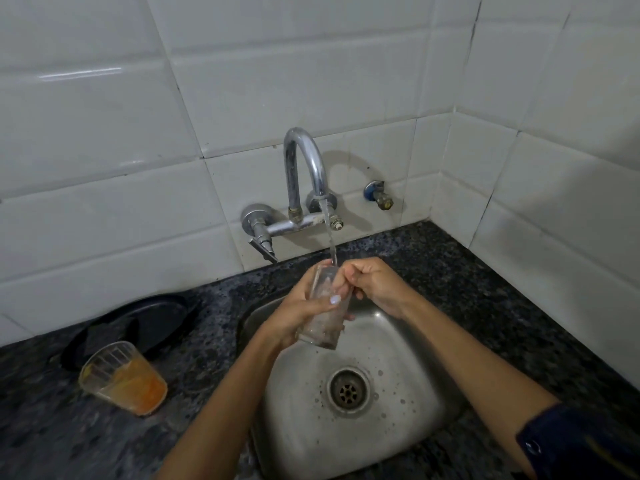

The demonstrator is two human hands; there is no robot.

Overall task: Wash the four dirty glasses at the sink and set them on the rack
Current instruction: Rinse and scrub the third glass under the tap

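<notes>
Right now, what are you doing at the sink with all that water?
A person is washing a clear glass over the steel sink. The left hand holds it under the running tap, while the right hand rubs its rim with fingers inside. Another glass with orange residue waits on the counter to the left, beside a black plate.

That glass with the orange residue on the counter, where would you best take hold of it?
Probably round the middle of the orange-stained glass, coming from its right, sink-facing side. It stands upright and widens toward the open rim, so fingers wrap the wall easily, and the black plate crowds its far side.
</notes>
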